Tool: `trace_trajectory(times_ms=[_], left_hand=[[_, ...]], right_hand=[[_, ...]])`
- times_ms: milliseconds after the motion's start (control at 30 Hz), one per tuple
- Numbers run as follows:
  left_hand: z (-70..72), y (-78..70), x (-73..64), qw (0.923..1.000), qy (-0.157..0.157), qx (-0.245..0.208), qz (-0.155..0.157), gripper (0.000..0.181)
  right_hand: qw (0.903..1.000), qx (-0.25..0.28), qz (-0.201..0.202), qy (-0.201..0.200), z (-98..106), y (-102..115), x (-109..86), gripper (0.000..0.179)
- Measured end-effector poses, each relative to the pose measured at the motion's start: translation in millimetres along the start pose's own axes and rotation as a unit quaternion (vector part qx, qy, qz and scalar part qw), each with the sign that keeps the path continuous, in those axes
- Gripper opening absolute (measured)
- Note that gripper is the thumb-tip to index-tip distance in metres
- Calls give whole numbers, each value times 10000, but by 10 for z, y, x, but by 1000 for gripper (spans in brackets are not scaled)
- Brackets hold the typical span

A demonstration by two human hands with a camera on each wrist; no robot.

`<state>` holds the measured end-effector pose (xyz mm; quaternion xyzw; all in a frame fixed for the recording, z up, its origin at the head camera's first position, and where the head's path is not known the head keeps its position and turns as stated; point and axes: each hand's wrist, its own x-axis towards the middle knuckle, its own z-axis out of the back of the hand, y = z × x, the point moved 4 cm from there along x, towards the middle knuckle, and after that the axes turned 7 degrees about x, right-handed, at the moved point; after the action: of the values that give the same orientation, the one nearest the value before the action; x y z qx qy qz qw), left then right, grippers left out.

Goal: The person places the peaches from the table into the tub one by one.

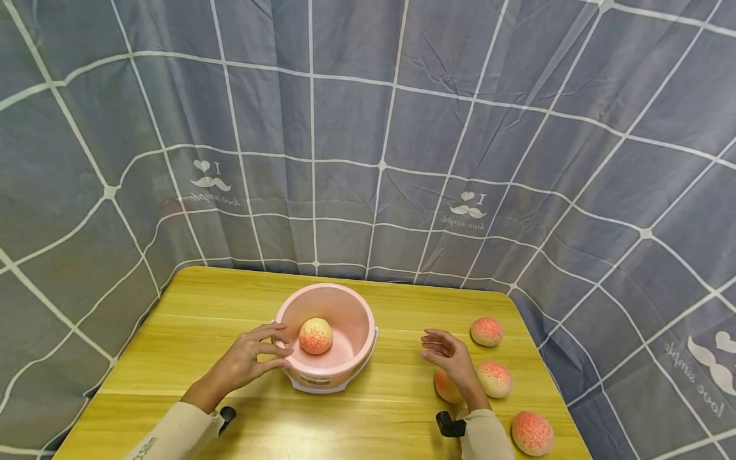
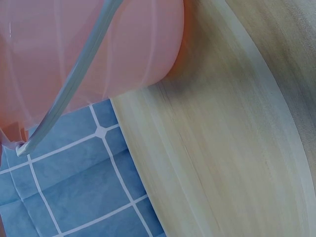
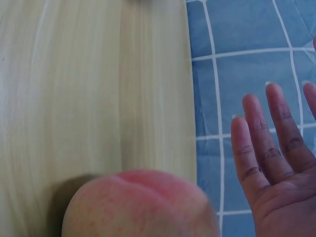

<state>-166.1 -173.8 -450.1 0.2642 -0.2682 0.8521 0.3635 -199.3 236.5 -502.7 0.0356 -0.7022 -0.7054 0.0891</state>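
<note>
A pink bucket (image 1: 324, 365) stands on the table, its pale handle (image 2: 74, 84) hanging down the side in the left wrist view. Inside it lies one yellow-and-red peach (image 1: 315, 336). My left hand (image 1: 247, 358) holds the bucket's left rim, fingertips at the edge; the left wrist view hardly shows that hand. To the right of the bucket, my right hand (image 1: 451, 361) hovers with nothing in it, its fingers (image 3: 257, 123) spread and loosely extended. Partly under that hand sits a peach (image 1: 447, 387), and beside it another peach (image 1: 495, 379).
Farther back on the right is a peach (image 1: 487, 331); nearer the front right is another peach (image 1: 532, 433). The yellow wood-grain table (image 1: 230, 300) is bordered by a grey-blue curtain (image 1: 351, 128) with white grid lines, at the back and both sides.
</note>
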Motion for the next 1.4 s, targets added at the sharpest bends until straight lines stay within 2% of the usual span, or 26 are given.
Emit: trace_trajectory(times_ms=[500, 933, 1167, 1400], left_hand=[[-1, 8, 3, 10000, -11, -31, -21, 27], [-4, 12, -17, 10000, -24, -57, -13, 27], [-8, 18, -26, 9999, -35, -91, -47, 27], [-13, 26, -41, 9999, -66, -101, -77, 28]], right_hand=[[9982, -93, -377, -453, 195, -114, -122, 52], [9959, -351, -364, -753, 336, -120, -198, 50], [9914, -554, -673, -980, 402, -174, -256, 54], [9875, -817, -726, -1133, 493, -237, -304, 53]])
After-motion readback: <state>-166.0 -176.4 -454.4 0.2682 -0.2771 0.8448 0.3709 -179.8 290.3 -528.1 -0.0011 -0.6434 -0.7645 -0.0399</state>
